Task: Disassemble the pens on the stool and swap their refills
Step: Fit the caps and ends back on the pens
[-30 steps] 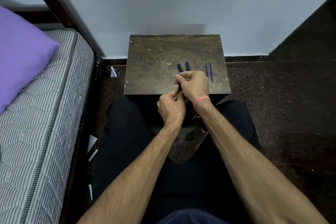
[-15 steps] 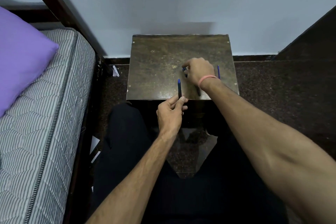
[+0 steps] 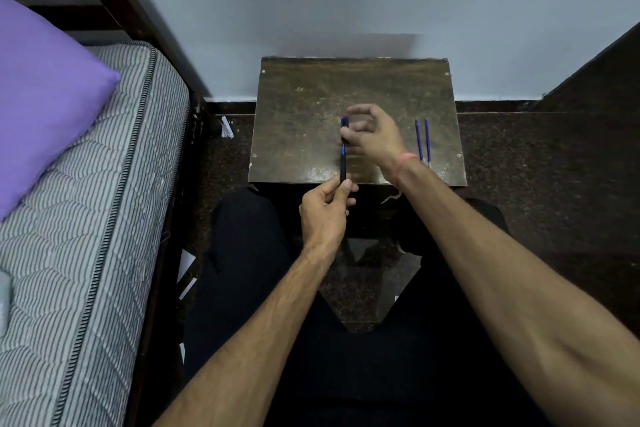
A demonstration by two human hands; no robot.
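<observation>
A dark wooden stool [image 3: 301, 97] stands against the wall in front of my knees. My left hand [image 3: 325, 211] grips the lower end of a dark blue pen barrel [image 3: 343, 166], which points away from me over the stool's front edge. Just beyond its tip, my right hand [image 3: 374, 139] pinches a short dark blue pen part [image 3: 344, 125] between thumb and fingers, roughly in line with the barrel. The image is blurred there. Two thin blue refills [image 3: 423, 139] lie side by side on the stool's right side, apart from both hands.
A bed with a striped mattress [image 3: 86, 218] and a purple pillow [image 3: 45, 97] runs along my left. Its dark wooden frame [image 3: 138, 21] rises beside the stool. Paper scraps [image 3: 227, 126] lie on the dark floor. A dark panel [image 3: 606, 73] stands at the right.
The hands were together on one pen, then parted. My right hand reached to the parts on the stool and now holds a short piece near the barrel tip. My left hand kept the barrel.
</observation>
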